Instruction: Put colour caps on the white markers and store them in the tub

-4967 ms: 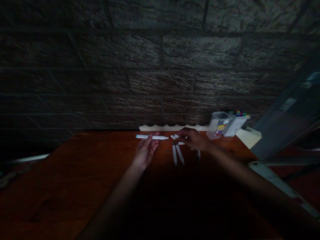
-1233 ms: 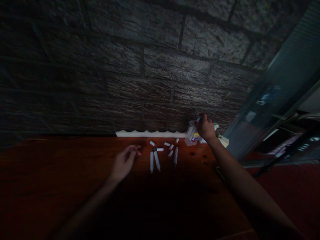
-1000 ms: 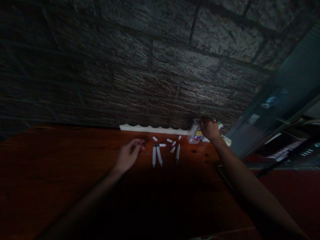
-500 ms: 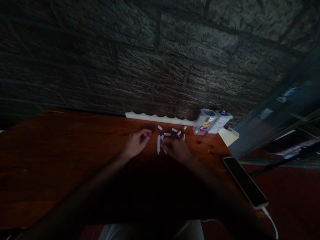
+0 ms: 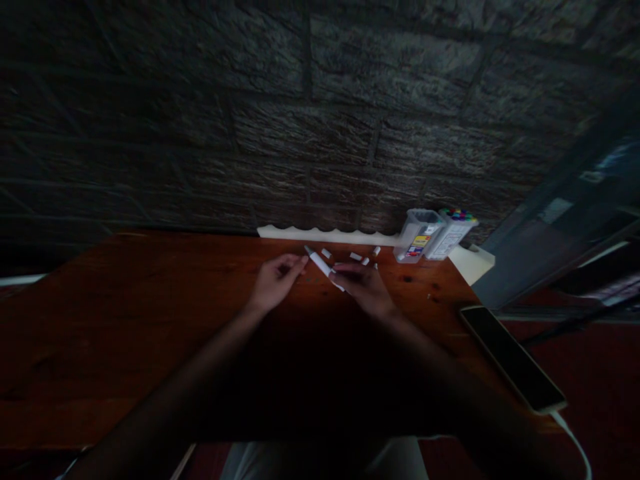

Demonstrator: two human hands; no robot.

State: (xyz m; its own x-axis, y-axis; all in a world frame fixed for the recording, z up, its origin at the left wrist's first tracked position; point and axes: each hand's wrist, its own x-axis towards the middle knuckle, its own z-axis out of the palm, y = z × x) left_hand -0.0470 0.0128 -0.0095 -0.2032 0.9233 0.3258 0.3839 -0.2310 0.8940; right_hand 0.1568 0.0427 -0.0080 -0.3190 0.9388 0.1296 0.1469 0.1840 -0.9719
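My right hand (image 5: 367, 288) is closed on a white marker (image 5: 320, 263), its grey tip slanting up and to the left. Close to that tip is my left hand (image 5: 276, 280), with the thumb and forefinger brought together. Whether those fingers hold something small or only touch the marker is too dark to see. Beyond the right hand, several short white caps lie loose on the wood, among them one cap (image 5: 327, 253) near the marker and another cap (image 5: 377, 251) farther right. The right hand hides part of the tabletop and whatever lies beneath it.
A clear plastic case (image 5: 415, 240) stands beside a second case (image 5: 447, 237) of colourful-capped markers at the table's back right. A phone (image 5: 513, 360) with a white cable rests on the right edge. A wavy white strip (image 5: 325, 235) runs along the stone wall (image 5: 300, 133).
My right hand has lifted a white marker off the table and tilted it toward my left hand. Before, markers lay between the hands. The view has shifted slightly.
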